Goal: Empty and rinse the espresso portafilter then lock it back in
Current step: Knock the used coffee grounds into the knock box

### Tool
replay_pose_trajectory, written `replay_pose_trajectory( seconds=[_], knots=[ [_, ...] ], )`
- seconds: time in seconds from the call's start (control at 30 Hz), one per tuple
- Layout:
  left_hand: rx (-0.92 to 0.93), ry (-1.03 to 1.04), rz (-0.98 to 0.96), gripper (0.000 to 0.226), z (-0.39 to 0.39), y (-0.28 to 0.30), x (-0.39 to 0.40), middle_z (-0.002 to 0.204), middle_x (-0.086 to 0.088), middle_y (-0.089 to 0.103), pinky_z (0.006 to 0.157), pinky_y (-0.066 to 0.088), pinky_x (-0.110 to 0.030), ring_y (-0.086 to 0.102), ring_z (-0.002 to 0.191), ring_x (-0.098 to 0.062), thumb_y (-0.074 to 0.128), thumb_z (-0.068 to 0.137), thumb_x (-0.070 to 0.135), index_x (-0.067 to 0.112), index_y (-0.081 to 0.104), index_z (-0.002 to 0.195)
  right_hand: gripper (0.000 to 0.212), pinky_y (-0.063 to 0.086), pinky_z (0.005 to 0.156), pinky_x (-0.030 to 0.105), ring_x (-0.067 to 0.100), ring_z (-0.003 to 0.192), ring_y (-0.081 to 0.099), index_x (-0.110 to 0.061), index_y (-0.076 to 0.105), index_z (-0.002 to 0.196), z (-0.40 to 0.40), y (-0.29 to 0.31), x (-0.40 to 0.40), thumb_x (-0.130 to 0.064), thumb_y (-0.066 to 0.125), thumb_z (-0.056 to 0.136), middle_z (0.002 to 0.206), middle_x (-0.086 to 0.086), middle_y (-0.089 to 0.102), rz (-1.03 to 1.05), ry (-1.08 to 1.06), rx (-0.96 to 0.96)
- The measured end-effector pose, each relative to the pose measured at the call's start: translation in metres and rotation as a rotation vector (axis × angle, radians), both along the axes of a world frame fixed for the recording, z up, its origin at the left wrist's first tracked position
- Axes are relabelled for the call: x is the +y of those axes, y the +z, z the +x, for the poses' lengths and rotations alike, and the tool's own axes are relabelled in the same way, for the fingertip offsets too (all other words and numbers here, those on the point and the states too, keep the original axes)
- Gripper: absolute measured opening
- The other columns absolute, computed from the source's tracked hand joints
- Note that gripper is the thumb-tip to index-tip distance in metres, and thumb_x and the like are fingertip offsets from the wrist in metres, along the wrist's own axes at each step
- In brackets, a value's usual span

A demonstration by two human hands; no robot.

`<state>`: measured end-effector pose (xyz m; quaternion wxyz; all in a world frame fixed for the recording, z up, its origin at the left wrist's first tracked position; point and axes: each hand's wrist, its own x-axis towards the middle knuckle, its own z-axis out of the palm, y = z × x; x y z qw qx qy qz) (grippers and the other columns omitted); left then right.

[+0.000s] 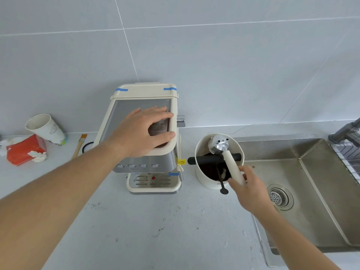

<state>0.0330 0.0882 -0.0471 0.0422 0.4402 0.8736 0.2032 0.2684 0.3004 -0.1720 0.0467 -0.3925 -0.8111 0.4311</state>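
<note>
- The counter [155, 230] is pale and speckled with dark coffee crumbs nearest the camera.
- The right hand [248, 190] is closed around the end of the portafilter's cream handle, fingers wrapped over it.
- The portafilter [224, 151] is turned upside down over the knock box, its metal head with the spouts facing up, lying at the box's far rim; the handle slopes back toward the hand across the black bar.
- The knock box [200, 172] is a cream round tub just right of the machine, with dark grounds inside and a black bar [206, 159] across its mouth.
- A thin black tool [223, 187] leans out over the box's near rim.
- The sink [311, 182] lies to the right, steel, with a round drain [279, 196].
- The left hand [144, 131] lies flat and open on top of the machine, fingers spread, gripping nothing.
- The espresso machine [148, 166] is cream and steel, with blue tape at its back corners.
- Farther left, near the wall, stand a paper cup [46, 129], a red tissue pack [25, 151] and a brush [79, 146].
</note>
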Motion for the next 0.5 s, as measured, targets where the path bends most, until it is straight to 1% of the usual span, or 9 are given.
replay_pose_trajectory(
  seconds=[0.1, 0.2, 0.33, 0.5],
  knots=[
    [-0.001, -0.002, -0.004, 0.063, 0.0001, -0.0003, -0.0004, 0.154, 0.018, 0.036, 0.121, 0.011, -0.039, 0.024, 0.143, 0.002, 0.046, 0.078, 0.069, 0.044, 0.046, 0.136, 0.026, 0.045, 0.05, 0.029, 0.019, 0.064, 0.058, -0.026, 0.051, 0.115, 0.0026, 0.0013, -0.0039, -0.026, 0.063, 0.092, 0.087, -0.003, 0.06, 0.008, -0.006, 0.03],
    [-0.002, -0.001, -0.006, 0.064, -0.0007, -0.0002, -0.0004, 0.154, 0.019, 0.036, 0.121, 0.011, -0.039, 0.024, 0.143, 0.002, 0.045, 0.078, 0.07, 0.045, 0.046, 0.136, 0.026, 0.042, 0.046, 0.025, 0.017, 0.062, 0.056, -0.026, 0.05, 0.116, 0.003, 0.0022, -0.0081, -0.026, 0.062, 0.093, 0.087, -0.004, 0.059, 0.003, -0.017, 0.064],
    [-0.005, 0.003, -0.001, 0.063, -0.0008, 0.0005, -0.0013, 0.153, 0.019, 0.037, 0.121, 0.012, -0.041, 0.025, 0.143, 0.002, 0.045, 0.078, 0.07, 0.045, 0.046, 0.136, 0.023, 0.041, 0.048, 0.027, 0.016, 0.06, 0.056, -0.021, 0.054, 0.114, -0.0021, -0.0014, -0.0075, -0.027, 0.06, 0.092, 0.084, -0.006, 0.06, 0.024, -0.013, -0.01],
    [-0.006, 0.002, 0.001, 0.063, 0.0001, 0.0006, -0.001, 0.153, 0.019, 0.037, 0.121, 0.012, -0.04, 0.026, 0.142, 0.002, 0.045, 0.077, 0.069, 0.044, 0.047, 0.135, 0.023, 0.04, 0.049, 0.028, 0.017, 0.062, 0.058, -0.02, 0.055, 0.113, -0.0025, -0.0015, -0.0039, -0.029, 0.059, 0.092, 0.082, -0.003, 0.062, 0.028, -0.013, -0.047]
  ],
)
